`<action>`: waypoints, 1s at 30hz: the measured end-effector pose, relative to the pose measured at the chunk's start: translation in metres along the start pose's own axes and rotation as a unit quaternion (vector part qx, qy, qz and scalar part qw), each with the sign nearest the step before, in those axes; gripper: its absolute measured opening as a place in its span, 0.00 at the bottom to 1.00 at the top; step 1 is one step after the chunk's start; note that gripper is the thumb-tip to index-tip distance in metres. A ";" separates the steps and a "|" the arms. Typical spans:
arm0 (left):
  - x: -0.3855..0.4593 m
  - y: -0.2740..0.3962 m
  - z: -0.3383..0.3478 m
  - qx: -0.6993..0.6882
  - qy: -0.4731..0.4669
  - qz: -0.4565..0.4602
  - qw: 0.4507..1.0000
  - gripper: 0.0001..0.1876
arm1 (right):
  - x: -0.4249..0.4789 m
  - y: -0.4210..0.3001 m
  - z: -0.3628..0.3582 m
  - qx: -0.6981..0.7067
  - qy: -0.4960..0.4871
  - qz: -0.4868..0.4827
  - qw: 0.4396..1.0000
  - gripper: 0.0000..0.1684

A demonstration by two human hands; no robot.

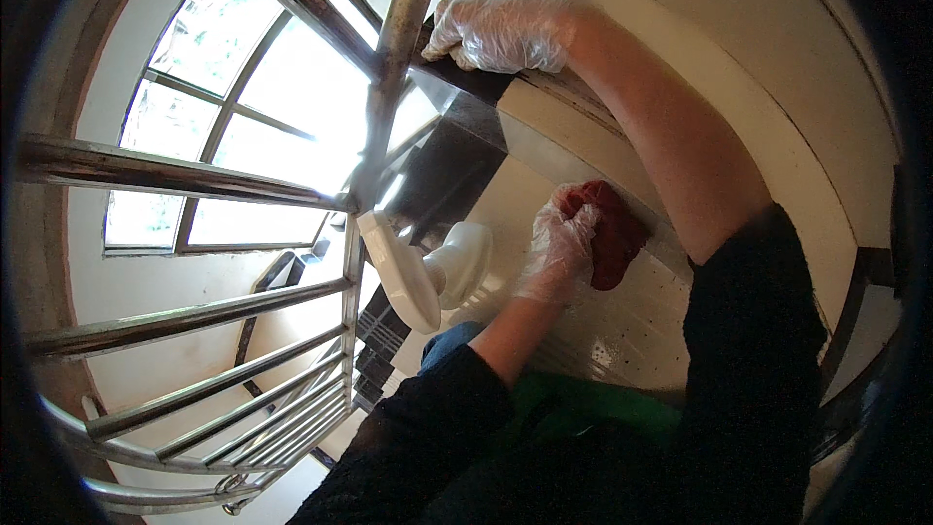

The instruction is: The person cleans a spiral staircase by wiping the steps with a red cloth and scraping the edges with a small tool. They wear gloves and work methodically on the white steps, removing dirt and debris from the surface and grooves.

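My left hand [565, 240], in a clear plastic glove, grips a bunched dark red cloth [616, 237] against the beige tiled surface of a stair [583, 117]. My right hand [503, 25], gloved the same way, reaches to the upper middle, its fingers curled down on a dark stair edge [474, 76] beside a metal post. Whether anything is under those fingers cannot be seen. Small dark specks and wet shine show on the beige tile below the cloth.
A stainless steel railing [182, 173] with several bars runs along the left, before a bright window [240, 109]. A white plastic object with two rounded ends [408, 277] is close to the railing post, left of my left hand. Black tiles border the stairs.
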State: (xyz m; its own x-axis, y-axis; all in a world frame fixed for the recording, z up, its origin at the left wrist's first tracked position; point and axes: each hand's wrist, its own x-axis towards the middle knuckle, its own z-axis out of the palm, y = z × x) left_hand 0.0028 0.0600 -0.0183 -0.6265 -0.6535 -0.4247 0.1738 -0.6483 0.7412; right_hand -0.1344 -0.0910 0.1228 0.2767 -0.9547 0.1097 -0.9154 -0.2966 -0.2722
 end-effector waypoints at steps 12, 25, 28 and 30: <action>-0.005 0.012 0.003 0.049 0.007 -0.030 0.998 0.13 | -0.008 -0.010 -0.003 0.077 -0.061 0.087 0.991 0.18; 0.002 0.003 0.004 0.046 0.008 -0.006 0.999 0.12 | 0.009 -0.018 -0.007 0.058 -0.031 0.065 0.996 0.17; -0.004 0.016 0.015 -0.004 0.022 -0.055 0.998 0.11 | 0.013 -0.020 -0.009 0.031 -0.049 0.134 0.989 0.18; -0.006 0.019 0.014 0.062 0.005 -0.020 0.998 0.11 | 0.010 -0.015 -0.010 0.052 -0.065 0.128 0.988 0.18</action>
State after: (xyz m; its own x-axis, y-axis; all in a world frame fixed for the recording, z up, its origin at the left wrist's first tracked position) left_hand -0.0014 0.0572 0.0056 -0.6229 -0.6332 -0.4595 0.0533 -0.6203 0.7825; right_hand -0.1203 -0.0961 0.1373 0.0809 -0.9919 -0.0979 -0.9273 -0.0389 -0.3723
